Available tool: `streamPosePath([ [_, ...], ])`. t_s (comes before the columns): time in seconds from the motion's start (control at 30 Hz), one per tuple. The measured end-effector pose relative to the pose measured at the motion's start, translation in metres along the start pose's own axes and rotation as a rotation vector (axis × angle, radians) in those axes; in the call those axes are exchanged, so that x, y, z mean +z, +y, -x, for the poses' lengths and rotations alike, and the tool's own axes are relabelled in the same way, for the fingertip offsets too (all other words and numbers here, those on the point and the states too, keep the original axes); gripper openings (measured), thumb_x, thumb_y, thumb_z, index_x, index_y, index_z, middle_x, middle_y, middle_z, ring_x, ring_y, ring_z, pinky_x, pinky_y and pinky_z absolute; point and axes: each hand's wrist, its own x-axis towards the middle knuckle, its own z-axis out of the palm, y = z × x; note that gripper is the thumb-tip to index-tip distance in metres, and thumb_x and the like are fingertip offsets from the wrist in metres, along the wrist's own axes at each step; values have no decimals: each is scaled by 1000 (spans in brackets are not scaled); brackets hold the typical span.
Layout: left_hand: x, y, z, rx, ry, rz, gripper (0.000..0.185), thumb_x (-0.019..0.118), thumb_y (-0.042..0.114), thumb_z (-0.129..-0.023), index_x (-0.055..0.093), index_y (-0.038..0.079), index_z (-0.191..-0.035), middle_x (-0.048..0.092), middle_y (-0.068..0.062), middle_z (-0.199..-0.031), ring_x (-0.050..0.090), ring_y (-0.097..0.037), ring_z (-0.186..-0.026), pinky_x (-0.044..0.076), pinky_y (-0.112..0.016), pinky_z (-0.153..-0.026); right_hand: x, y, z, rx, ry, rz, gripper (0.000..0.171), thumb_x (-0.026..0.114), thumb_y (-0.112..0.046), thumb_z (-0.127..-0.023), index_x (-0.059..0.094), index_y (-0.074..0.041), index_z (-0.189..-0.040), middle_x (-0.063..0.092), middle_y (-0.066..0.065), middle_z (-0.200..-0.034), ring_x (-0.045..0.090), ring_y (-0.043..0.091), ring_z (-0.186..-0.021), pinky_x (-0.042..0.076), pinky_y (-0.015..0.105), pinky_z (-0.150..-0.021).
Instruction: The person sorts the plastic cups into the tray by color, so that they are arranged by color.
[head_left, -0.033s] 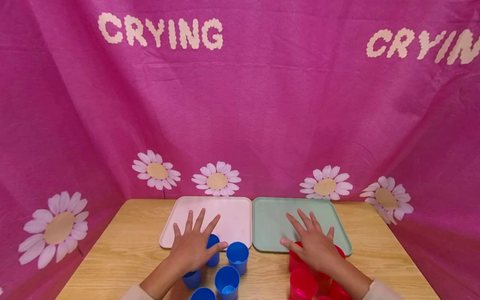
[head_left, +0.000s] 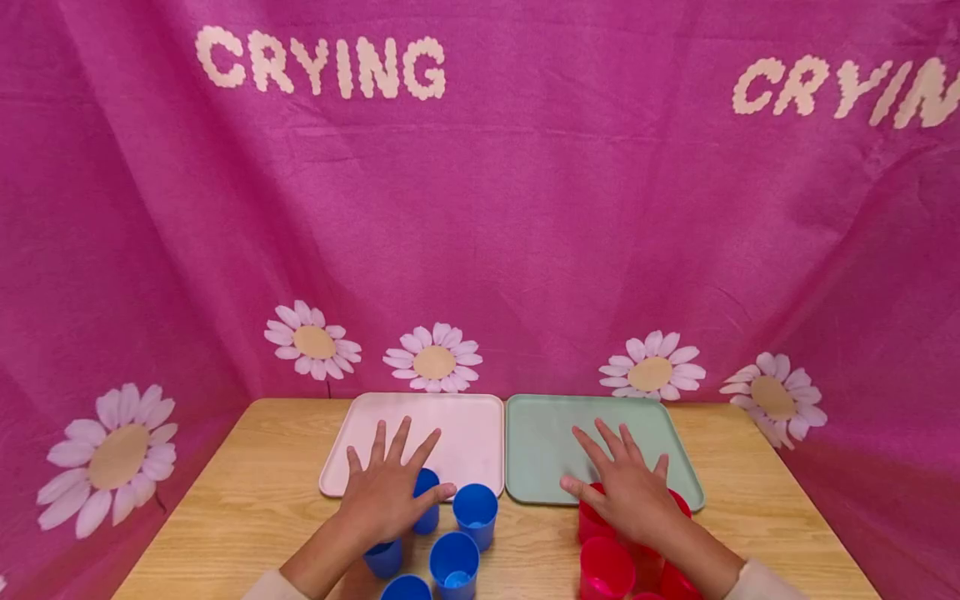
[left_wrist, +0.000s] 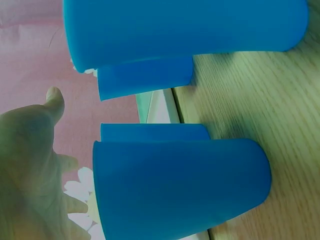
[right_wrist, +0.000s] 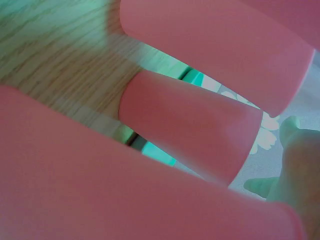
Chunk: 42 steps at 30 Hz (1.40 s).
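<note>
Pink daisy cloth is hanging behind the wooden table. Left hand is hovering, fingers spread, over blue cups — pink tray beyond its fingertips. Right hand is lying splayed over red cups — green tray beyond its fingertips.

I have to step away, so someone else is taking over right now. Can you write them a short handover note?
Left hand: open, fingers spread, above the blue cups.
Right hand: open, fingers spread, above the red cups.
Both cup groups stand upright on the wooden table, in front of the trays.
Pink tray and green tray hold no cups.
Done: nothing moved onto a tray.
Left: likely all the cups, if they belong on the trays.
</note>
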Motion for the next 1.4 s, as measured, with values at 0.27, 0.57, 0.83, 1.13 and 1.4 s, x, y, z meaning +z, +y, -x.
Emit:
streamPosePath([
  [0.27,3,-1,1,-3,-8,-14,88,48,82,-87,35,36,-161,20,-16,-171,7,-52,-155,4,-86,-108,0,-1,5,21,-27,-16,82,64,-65,-93,41,-23,-159,34,17,-164,24,52,-150,15,94,-95],
  [0.57,1,0,-1,26,27,-22,86,48,80,-89,35,36,-161,20,-16,-171,9,-52,-155,7,-86,-108,1,3,5,28,-23,-17,81,62,-66,-93,42,-23,-159,34,15,-164,25,52,-150,15,94,-95],
  [0.83,2,-2,-4,23,23,-45,86,46,82,-89,35,36,-161,20,-15,-171,11,-52,-154,10,-86,-108,1,4,3,28,-42,-15,81,62,-65,-94,40,-24,-160,33,16,-165,24,52,-150,14,93,-96],
  [1.13,-5,-4,-9,31,17,-23,85,45,81,-91,33,36,-162,19,-16,-171,9,-52,-154,8,-85,-108,-7,6,-1,17,-37,-18,81,60,-67,-94,40,-24,-160,35,16,-164,25,52,-149,15,93,-98],
  [1.4,-16,-12,-8,32,-4,24,80,47,74,-95,32,34,-163,19,-16,-171,9,-52,-154,8,-84,-110,-11,13,2,18,-37,-52,82,61,-65,-94,40,-20,-160,37,18,-162,27,51,-149,20,89,-100],
])
